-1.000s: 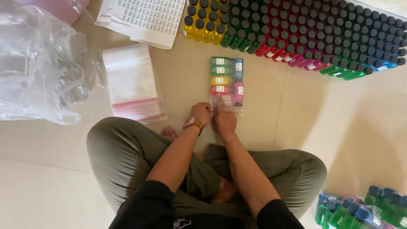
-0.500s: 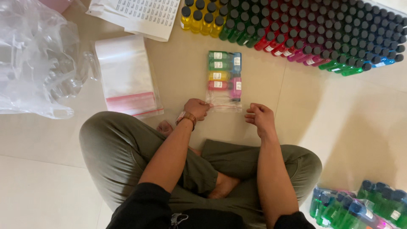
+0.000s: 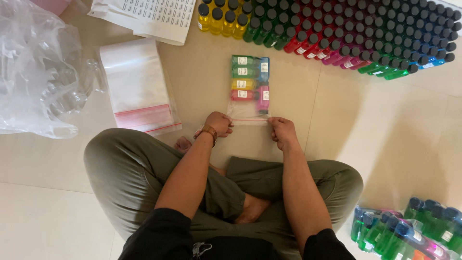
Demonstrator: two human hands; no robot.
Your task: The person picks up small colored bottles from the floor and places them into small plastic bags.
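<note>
A clear zip bag [image 3: 249,108] lies on the tiled floor in front of my crossed legs. Inside it are several small bottles [image 3: 250,77] of green, blue, yellow, red and pink liquid, lying flat. My left hand [image 3: 219,124] pinches the left end of the bag's red zip strip. My right hand [image 3: 282,131] pinches the right end, so the strip is stretched between both hands. A brown band sits on my left wrist.
Rows of upright coloured bottles with black caps [image 3: 346,33] fill the far right. A stack of flat zip bags [image 3: 137,86] lies at the left, beside a crumpled plastic bag [image 3: 36,72]. Printed sheets [image 3: 154,14] lie at the top. Packed bottle bags [image 3: 414,231] sit at lower right.
My hands were together at the middle of the zip strip; the right hand has slid to the right end, and the two hands are now apart.
</note>
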